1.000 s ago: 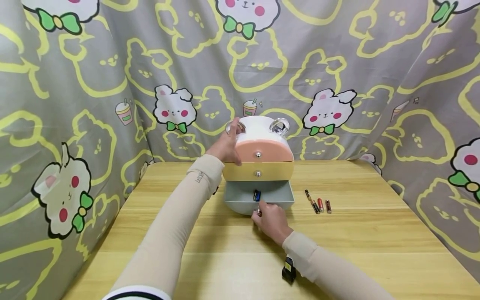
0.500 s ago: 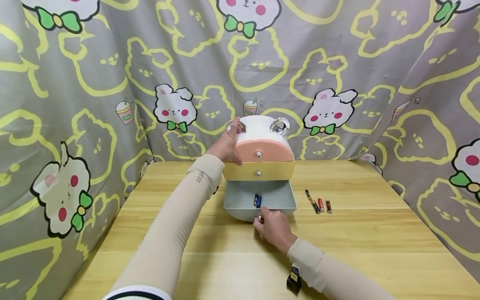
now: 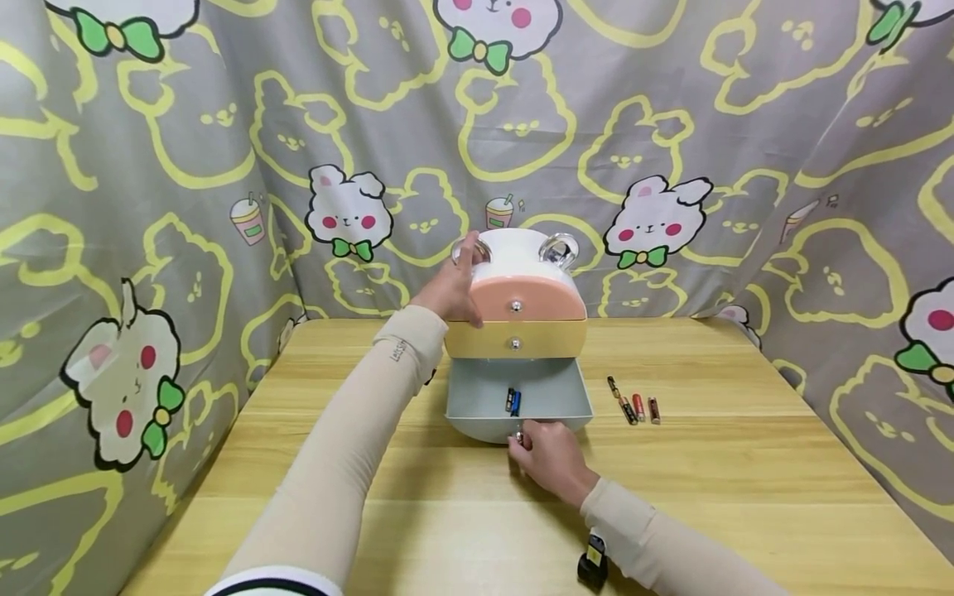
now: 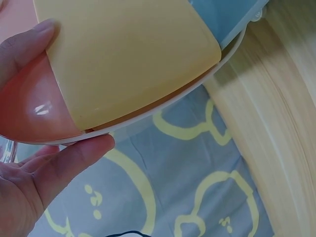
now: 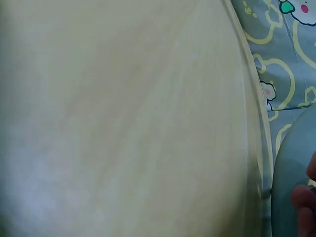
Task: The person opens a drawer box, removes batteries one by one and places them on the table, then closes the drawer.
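A small desktop drawer cabinet [image 3: 514, 255] with a white top stands on the table. Its orange drawer [image 3: 488, 298] and yellow drawer [image 3: 477, 341] are closed. The grey-blue bottom drawer [image 3: 477, 397] is pulled out, with a black battery [image 3: 510, 401] and a blue battery [image 3: 517, 404] lying inside. My left hand [image 3: 450, 290] grips the cabinet's left side; in the left wrist view its thumb [image 4: 29, 44] lies on the front and its fingers [image 4: 74, 160] press the side edge. My right hand [image 3: 555, 462] pinches the bottom drawer's knob [image 3: 519, 435], mostly hidden by the fingers.
Several loose batteries [image 3: 628, 410] lie on the wooden table [image 3: 715, 463] to the right of the cabinet. Patterned grey curtains [image 3: 417, 124] hang behind and at both sides. A silver ring-shaped ear [image 3: 559, 251] stands on the cabinet's top right.
The bottom drawer has slid farther out toward me, with my right hand on its knob. Its two batteries came along with it. My left hand has stayed on the cabinet.
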`<state>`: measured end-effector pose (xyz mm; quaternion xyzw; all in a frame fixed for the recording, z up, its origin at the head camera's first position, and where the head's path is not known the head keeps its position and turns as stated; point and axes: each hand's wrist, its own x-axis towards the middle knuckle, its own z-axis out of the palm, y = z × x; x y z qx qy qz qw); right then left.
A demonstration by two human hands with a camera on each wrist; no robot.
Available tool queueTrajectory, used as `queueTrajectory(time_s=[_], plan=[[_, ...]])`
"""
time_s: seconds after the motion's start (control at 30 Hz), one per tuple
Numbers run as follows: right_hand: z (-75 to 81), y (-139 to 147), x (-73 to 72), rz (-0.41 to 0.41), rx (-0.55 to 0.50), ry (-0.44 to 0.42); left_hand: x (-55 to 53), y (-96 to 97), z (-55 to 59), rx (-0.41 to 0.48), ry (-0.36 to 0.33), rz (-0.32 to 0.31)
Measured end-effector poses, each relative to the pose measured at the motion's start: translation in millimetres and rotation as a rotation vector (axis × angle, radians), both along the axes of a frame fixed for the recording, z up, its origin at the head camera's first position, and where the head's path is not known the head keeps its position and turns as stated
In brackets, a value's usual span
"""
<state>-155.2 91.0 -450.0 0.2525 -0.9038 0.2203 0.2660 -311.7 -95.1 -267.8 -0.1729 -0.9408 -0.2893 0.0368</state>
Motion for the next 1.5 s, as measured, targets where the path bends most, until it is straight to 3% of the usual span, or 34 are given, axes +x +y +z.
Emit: queueTrajectory(time_s=[0.27, 0.5, 0.7, 0.87, 1.07, 1.17, 1.37, 1.5], plan=[[1.1, 2, -1.0, 0.021, 0.024, 0.005, -1.4, -2.1, 1.0, 0.004, 0.020, -0.021], [6.9, 2, -0.1, 0.037, 0.052, -0.046, -0.1, -0.3, 0.7, -0.025, 0.001, 0.007], [16.1, 2, 0.3, 0.079, -0.001, -0.027, -0.1, 1.6, -0.1, -0.020, 0.010, 0.004], [32.0, 1, -6.3, 0.146, -0.055, 0.020, -0.2, 1.2, -1.1, -0.016, 0.016, 0.008], [60.9, 2, -22.8, 0.191, -0.032, 0.043, 0.1, 1.2, -0.2, -0.007, 0.001, 0.007], [75.6, 4, -33.3, 0.240, 0.022, -0.051, 0.3, 0.7, 0.6, -0.015, -0.005, 0.014], [97.4, 5, -53.0, 0.386, 0.202, -0.390, 0.9, 0.1, 1.3, -0.016, -0.007, 0.025], [104.9, 2, -64.9, 0.410, 0.341, -0.589, 0.6, 0.0, 0.6, -0.027, -0.006, 0.030]])
